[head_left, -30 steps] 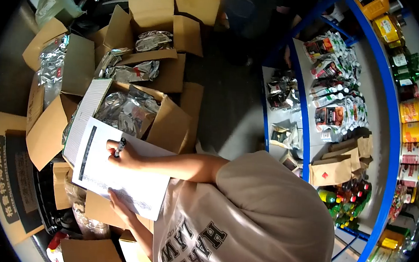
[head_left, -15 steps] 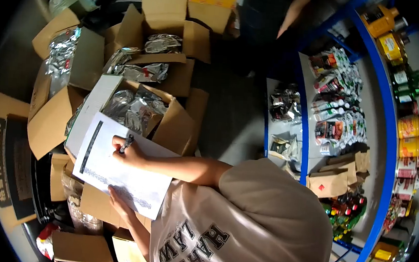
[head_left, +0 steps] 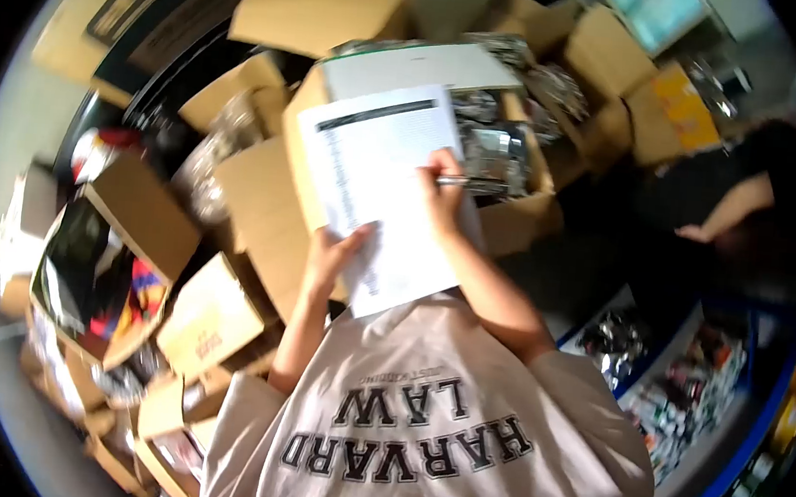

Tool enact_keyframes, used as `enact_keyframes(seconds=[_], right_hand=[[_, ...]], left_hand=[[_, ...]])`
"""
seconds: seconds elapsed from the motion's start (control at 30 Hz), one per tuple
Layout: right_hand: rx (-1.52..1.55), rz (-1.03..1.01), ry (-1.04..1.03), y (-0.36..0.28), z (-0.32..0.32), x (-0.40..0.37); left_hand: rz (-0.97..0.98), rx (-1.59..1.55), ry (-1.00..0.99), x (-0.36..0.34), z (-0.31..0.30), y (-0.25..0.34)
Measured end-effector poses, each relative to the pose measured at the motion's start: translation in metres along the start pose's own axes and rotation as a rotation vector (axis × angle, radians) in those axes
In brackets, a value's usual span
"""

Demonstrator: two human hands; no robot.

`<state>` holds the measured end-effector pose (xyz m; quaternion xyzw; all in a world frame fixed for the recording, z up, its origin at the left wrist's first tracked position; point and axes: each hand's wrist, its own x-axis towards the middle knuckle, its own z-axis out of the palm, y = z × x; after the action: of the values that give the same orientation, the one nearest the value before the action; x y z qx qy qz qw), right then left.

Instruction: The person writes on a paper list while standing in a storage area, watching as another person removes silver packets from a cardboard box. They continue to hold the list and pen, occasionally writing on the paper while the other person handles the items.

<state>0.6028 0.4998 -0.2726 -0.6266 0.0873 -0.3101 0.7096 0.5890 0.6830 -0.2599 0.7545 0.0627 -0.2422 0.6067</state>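
My right hand [head_left: 443, 187] is closed around a dark pen [head_left: 451, 180] and rests on the right side of a printed sheet of paper [head_left: 389, 238]. The sheet has a dark header band and rows of small print along its left part. At its lower left edge my left hand [head_left: 334, 255] grips it, thumb on top and the other fingers mostly hidden. Beneath the paper is an open cardboard box [head_left: 306, 115] with a white flap [head_left: 421, 71]. Silver foil packets [head_left: 499, 158] fill the box just right of my right hand.
Open cartons crowd the left, including one with colourful items [head_left: 145, 196]. A box with yellow tape [head_left: 684, 112] stands at the upper right. Another person's arm [head_left: 738, 208] shows at the right. Blue-framed shelves [head_left: 738, 443] with packaged goods line the lower right.
My view has turned, so the shelves shift to the lower right and more left-side cartons show. The sheet now stands more upright in view. Both hands stay on it, the pen still held.
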Motion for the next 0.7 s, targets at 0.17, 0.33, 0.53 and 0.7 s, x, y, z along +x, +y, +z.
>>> enact_keyframes(seconds=[0.17, 0.33, 0.53, 0.7], right_hand=[[-0.104, 0.027, 0.023, 0.001, 0.001, 0.000], [-0.054, 0.128, -0.022, 0.005, 0.001, 0.002], [-0.029, 0.140, -0.011, 0.004, 0.004, 0.000], [-0.026, 0.141, -0.036, 0.008, 0.001, 0.002]], left_hand=[[-0.074, -0.001, -0.048, -0.011, 0.002, 0.005], [-0.083, -0.058, -0.051, -0.025, 0.007, 0.010], [-0.100, -0.055, -0.051, -0.030, 0.006, 0.007], [-0.056, -0.193, -0.030, -0.026, 0.012, -0.003]])
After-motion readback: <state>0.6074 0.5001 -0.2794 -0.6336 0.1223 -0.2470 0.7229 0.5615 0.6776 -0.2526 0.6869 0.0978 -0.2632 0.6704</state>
